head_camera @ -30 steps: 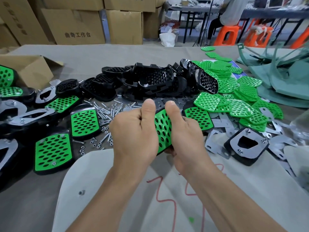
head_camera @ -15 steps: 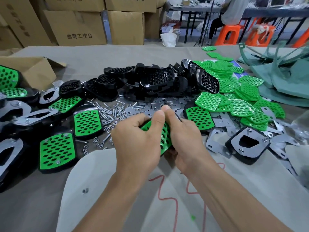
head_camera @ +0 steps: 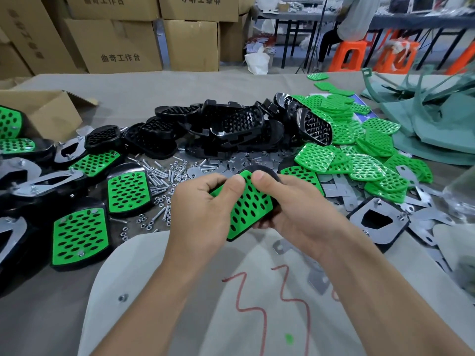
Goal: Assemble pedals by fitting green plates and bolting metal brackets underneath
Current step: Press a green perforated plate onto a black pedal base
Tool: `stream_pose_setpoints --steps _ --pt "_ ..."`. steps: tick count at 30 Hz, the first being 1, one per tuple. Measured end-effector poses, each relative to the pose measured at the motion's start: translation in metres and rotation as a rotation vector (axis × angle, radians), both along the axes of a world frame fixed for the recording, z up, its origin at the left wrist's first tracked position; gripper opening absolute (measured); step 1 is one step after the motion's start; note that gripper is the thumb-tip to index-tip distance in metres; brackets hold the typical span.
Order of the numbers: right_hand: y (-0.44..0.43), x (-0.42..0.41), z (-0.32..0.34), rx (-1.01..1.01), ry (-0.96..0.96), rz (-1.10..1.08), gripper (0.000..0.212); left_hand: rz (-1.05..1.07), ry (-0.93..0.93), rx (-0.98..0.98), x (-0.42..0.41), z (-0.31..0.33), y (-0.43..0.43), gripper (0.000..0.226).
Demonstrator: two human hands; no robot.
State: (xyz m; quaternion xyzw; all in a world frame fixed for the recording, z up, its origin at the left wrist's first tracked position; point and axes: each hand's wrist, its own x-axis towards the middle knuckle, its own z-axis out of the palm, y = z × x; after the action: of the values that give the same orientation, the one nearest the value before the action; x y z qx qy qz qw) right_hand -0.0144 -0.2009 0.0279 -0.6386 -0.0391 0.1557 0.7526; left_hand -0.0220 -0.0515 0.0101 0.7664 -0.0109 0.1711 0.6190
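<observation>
Gripping one pedal at frame centre: left hand (head_camera: 203, 214) and right hand (head_camera: 290, 214) both curl round its sides, thumbs pressing on the far end of the green plate (head_camera: 250, 209). The plate is glossy plastic, a rounded trapezoid perforated with oval holes. It sits on a black pedal body (head_camera: 267, 170), whose matt rim shows past the right thumb. The pedal is held tilted above the counter (head_camera: 154, 91), which is covered in grey-beige cloth.

Centre-left: scattered bright bolts (head_camera: 160, 176) and small hex nuts (head_camera: 144, 222).
Behind the hands: flat stamped metal brackets (head_camera: 259, 159), then a heap of empty black bodies (head_camera: 231, 127) with studded insides.
Upper right: loose green plates (head_camera: 380, 129), piled.
Lower left: finished pedals (head_camera: 79, 235), green face up, screw heads at the corners.
Right of the hands: an upturned pedal (head_camera: 376, 223), bracket bolted on.
</observation>
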Motion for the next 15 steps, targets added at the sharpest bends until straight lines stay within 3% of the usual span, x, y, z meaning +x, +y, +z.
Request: stream_pose_setpoints --steps 5,11,15 --pt "-0.001 0.0 0.0 -0.012 0.005 0.04 0.028 0.036 0.007 0.009 -0.004 0.0 0.0 0.027" --pt "0.004 -0.004 -0.001 0.173 0.112 0.054 0.024 0.078 -0.02 0.013 -0.007 -0.002 -0.001 0.039" --pt "0.01 -0.004 -0.005 0.089 0.072 -0.021 0.027 0.073 0.017 -0.06 -0.002 -0.004 0.0 0.039"
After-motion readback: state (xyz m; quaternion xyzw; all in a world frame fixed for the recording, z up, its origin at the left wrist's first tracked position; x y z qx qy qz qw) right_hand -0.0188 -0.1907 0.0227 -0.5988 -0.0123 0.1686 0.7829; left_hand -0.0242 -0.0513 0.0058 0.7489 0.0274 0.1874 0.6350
